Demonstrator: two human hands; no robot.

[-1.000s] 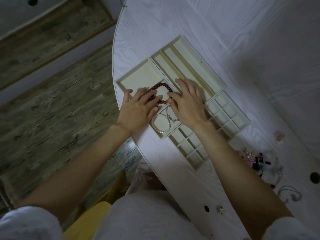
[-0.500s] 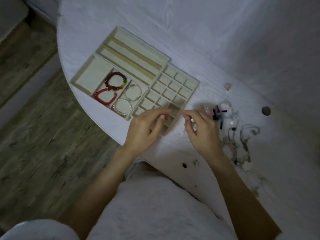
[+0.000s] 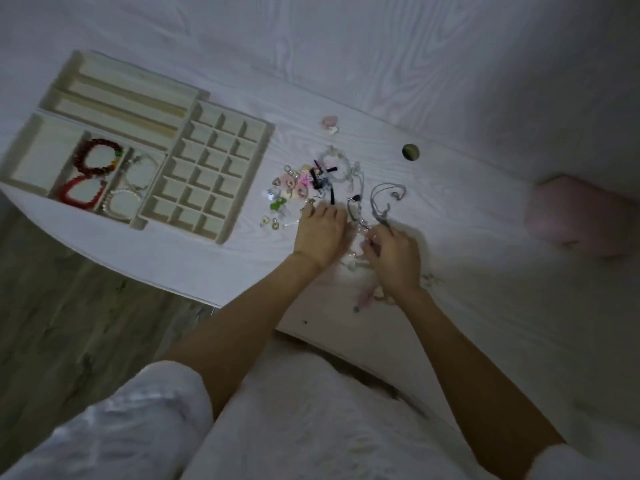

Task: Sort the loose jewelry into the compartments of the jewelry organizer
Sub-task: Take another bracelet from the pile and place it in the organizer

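Observation:
The cream jewelry organizer (image 3: 194, 109) lies at the table's left end. Its left compartments hold a dark red beaded bracelet (image 3: 98, 155), a bright red bracelet (image 3: 81, 194), a silver chain bracelet (image 3: 140, 171) and a pearl bracelet (image 3: 121, 202). The grid of small cells (image 3: 214, 168) looks bare. A pile of loose jewelry (image 3: 304, 181) lies to the right of the organizer. My left hand (image 3: 320, 233) is at the pile's near edge, fingertips bent down out of sight. My right hand (image 3: 393, 254) pinches the near end of a silver necklace (image 3: 384, 199).
A pink trinket (image 3: 329, 121) and a round cable hole (image 3: 410, 152) lie beyond the pile. A blurred pink object (image 3: 581, 216) sits at the right. More small pieces (image 3: 367, 299) lie beside my right wrist, near the table's curved front edge. Wooden floor is on the left.
Both hands left the bracelet compartments and moved right, past the grid of cells, to the loose pile. The right hand has taken hold of the silver necklace. My view swung right.

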